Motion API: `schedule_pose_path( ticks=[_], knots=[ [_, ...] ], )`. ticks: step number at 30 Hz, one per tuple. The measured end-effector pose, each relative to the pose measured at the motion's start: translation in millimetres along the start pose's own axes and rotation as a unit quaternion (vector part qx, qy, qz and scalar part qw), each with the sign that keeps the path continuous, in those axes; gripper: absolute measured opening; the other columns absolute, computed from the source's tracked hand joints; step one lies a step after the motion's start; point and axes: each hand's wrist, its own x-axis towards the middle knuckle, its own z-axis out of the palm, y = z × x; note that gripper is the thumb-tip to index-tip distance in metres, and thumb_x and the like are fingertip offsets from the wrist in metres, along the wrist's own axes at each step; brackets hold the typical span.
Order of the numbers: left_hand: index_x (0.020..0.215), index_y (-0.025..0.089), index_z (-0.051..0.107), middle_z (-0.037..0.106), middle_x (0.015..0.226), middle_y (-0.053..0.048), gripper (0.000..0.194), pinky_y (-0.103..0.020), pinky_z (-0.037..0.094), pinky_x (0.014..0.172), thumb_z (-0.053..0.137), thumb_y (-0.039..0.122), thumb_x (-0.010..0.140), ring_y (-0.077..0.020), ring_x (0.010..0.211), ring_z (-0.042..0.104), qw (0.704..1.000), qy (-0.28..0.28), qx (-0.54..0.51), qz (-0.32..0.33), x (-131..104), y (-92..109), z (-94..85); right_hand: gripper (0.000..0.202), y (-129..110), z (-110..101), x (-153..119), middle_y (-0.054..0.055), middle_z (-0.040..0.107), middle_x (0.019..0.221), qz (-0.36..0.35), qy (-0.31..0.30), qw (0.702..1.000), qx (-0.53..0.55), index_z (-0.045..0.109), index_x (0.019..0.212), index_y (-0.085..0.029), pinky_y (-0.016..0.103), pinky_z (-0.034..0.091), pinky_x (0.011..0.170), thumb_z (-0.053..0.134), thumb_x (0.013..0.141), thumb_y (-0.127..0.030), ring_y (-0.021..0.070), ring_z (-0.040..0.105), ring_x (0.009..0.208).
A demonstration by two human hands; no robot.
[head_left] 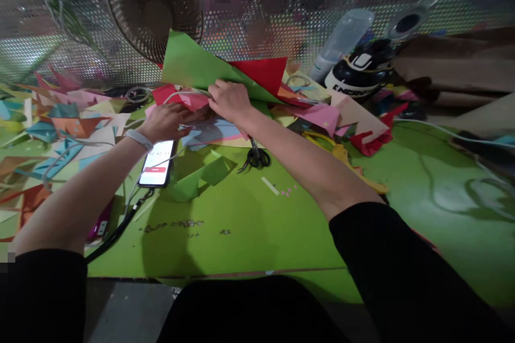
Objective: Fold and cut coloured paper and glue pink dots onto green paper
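My right hand [231,99] is closed at the lower edge of a large green paper sheet [189,61], which rises tilted at the back of the table. A red sheet [265,72] shows behind it. Lower and to the left, my left hand [169,120] lies over the paper pile with its fingers stretched out beside a red paper piece [169,95]; its fingertips are partly hidden among the papers. Light blue paper [213,131] lies below both hands. Black-handled scissors [258,157] rest near my right forearm, their blades partly covered.
A lit phone [156,163] with a black strap lies under my left wrist, crossed by a white cable. Coloured paper offcuts [76,123] cover the left side. A fan [155,10] stands behind. At the back right are a clear bottle [344,37] and a black jar [358,72].
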Motion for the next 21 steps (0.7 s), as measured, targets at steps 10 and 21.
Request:
schedule_pose_path(
  ticks=[10, 21],
  knots=[
    [0.116, 0.017, 0.069, 0.069, 0.122, -0.014, 0.037, -0.049, 0.045, 0.092, 0.047, 0.035, 0.093, -0.0334, 0.124, 0.052, 0.993, 0.005, 0.05, -0.104, -12, -28, 7.6, 0.034, 3, 2, 2, 0.021, 0.067, 0.118, 0.012, 0.016, 1.0, 0.006, 0.064, 0.117, -0.009, 0.04, 0.046, 0.082, 0.036, 0.1, -0.017, 0.033, 0.063, 0.109],
    [0.119, 0.02, 0.074, 0.074, 0.105, -0.011, 0.057, -0.039, 0.042, 0.078, 0.031, 0.051, 0.099, -0.0293, 0.102, 0.064, 0.972, -0.009, 0.025, -0.232, -5, -36, -17.7, 0.037, -3, 2, -1, 0.022, 0.068, 0.117, 0.013, -0.004, 1.0, 0.013, 0.066, 0.118, -0.008, 0.042, 0.046, 0.081, 0.035, 0.097, -0.014, 0.034, 0.064, 0.106]
  ],
)
